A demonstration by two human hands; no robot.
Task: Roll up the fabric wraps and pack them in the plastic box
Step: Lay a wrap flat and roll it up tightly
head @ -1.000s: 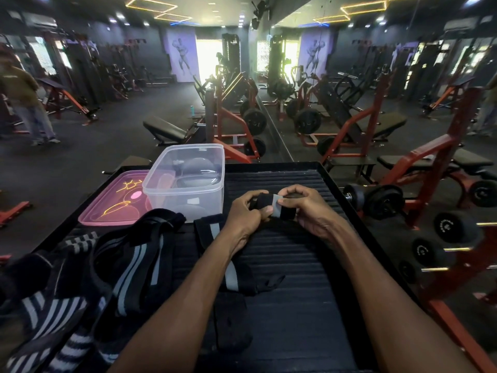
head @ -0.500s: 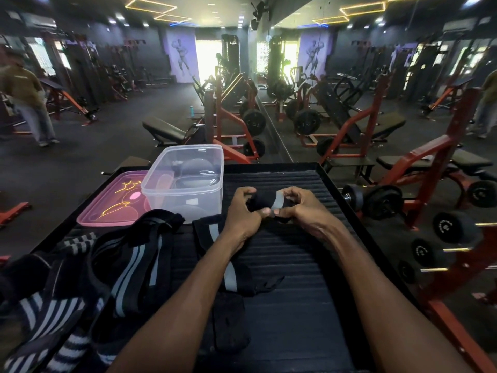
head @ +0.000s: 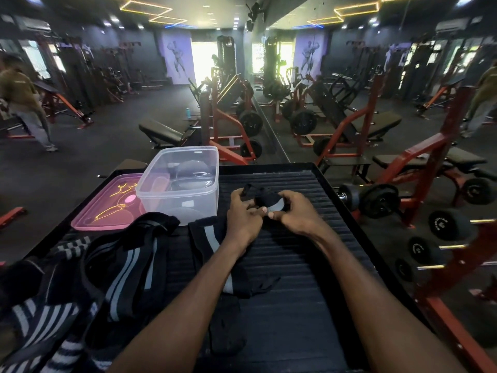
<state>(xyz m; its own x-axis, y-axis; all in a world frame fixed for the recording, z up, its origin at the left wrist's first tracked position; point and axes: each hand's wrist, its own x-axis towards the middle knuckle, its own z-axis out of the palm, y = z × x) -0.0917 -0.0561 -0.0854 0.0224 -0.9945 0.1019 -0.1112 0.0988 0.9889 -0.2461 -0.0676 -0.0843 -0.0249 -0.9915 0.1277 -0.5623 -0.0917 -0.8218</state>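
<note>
A black fabric wrap [head: 265, 199] with a grey stripe is partly rolled between both hands, over the ribbed black platform [head: 304, 265]. My left hand [head: 243, 214] grips its left side, with a loose black end sticking up past the fingers. My right hand [head: 294, 210] grips the roll from the right. The rest of this wrap [head: 215, 239] trails toward me beneath my left forearm. The clear plastic box [head: 180, 184] stands open just left of the hands. Several more black and grey striped wraps [head: 80, 286] lie heaped at the left.
A pink lid [head: 106, 208] lies flat left of the box. Dumbbells on a red rack [head: 446, 224] stand close on the right. Benches and weight machines fill the gym floor beyond, and a person [head: 21, 103] walks at far left.
The roll has turned in my hands and looks thicker. A loose black end now sticks up above my left fingers. Both hands stay in about the same spot.
</note>
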